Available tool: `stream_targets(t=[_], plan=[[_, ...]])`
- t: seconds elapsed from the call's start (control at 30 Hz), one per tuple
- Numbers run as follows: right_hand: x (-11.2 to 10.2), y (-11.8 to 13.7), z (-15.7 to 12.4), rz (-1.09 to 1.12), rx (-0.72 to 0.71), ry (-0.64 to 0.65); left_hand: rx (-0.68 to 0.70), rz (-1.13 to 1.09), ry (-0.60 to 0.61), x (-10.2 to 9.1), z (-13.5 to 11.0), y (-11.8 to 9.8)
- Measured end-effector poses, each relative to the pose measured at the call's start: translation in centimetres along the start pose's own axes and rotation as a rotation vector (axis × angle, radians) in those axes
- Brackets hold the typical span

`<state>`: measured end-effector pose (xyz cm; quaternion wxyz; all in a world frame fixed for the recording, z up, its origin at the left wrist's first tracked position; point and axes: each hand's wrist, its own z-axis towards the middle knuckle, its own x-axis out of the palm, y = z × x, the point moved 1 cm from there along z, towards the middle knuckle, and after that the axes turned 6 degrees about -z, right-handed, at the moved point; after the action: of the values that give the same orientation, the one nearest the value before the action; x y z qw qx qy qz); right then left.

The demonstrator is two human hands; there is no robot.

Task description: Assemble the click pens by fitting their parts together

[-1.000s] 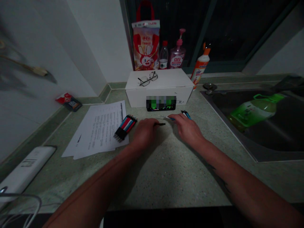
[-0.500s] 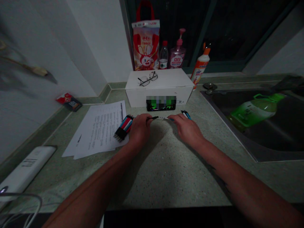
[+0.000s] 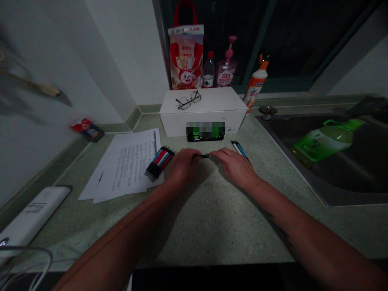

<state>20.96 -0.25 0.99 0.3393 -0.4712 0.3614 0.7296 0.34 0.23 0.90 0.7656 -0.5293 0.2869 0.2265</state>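
Between my two hands, a slim dark pen (image 3: 205, 156) is held level above the countertop. My left hand (image 3: 183, 163) pinches its left end, and my right hand (image 3: 232, 161) pinches its right end; the fingers cover most of it. Beside my left hand, several pens (image 3: 159, 162) in black, red, blue and white lie side by side, partly over printed sheets (image 3: 127, 161). Just beyond my right hand are a few more blue, white and black pens (image 3: 240, 149), partly hidden by that hand.
Behind the hands, a phone (image 3: 205, 134) leans on a white box (image 3: 203, 117) with glasses (image 3: 189, 100) on top. Bottles and a bag stand behind it. A sink (image 3: 318, 184) holding a green bottle (image 3: 324, 141) is at right; a white device (image 3: 36, 212) lies at left.
My hands have come closer together and slightly nearer to me. The thin pale refill that showed between them is now out of sight, and only a short dark stretch shows.
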Motion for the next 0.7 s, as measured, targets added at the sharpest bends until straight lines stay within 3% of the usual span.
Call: stream_targets(t=[0.27,0.7], plan=[[0.61,-0.04,0.03,0.112,-0.032,-0.006,-0.16,-0.217,0.033,0.34,-0.06,0.2],[0.83,-0.46,0.13,0.379,0.062,0.087,-0.04,-0.151,-0.006,0.13,0.01,0.58]])
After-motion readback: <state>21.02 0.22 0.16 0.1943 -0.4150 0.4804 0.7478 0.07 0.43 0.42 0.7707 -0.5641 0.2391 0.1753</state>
